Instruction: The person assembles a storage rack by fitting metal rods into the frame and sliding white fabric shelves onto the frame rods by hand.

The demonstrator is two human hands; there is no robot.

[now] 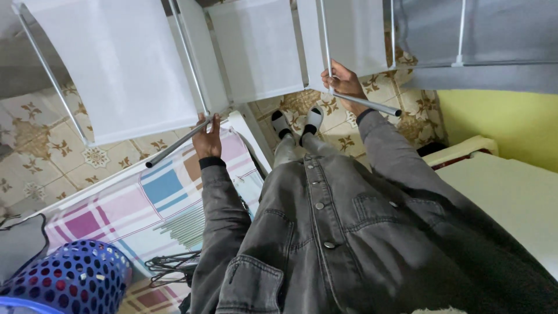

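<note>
I stand over a white fabric shelf rack (122,64) with thin white metal rods. My left hand (207,138) grips a grey metal tube (174,144) that slants down to the left at the rack's lower front corner. My right hand (344,82) is closed around another grey tube (372,104) where it meets an upright white rod (325,35). My grey denim jacket (337,232) and my feet in grey-and-white slippers (297,122) fill the middle.
A checked pink, blue and white cloth (133,203) covers a surface at left, with a bundle of grey rods (186,227) and black wire hangers (171,264) on it. A purple perforated basket (70,279) sits lower left. A cream surface (511,197) and yellow wall lie right.
</note>
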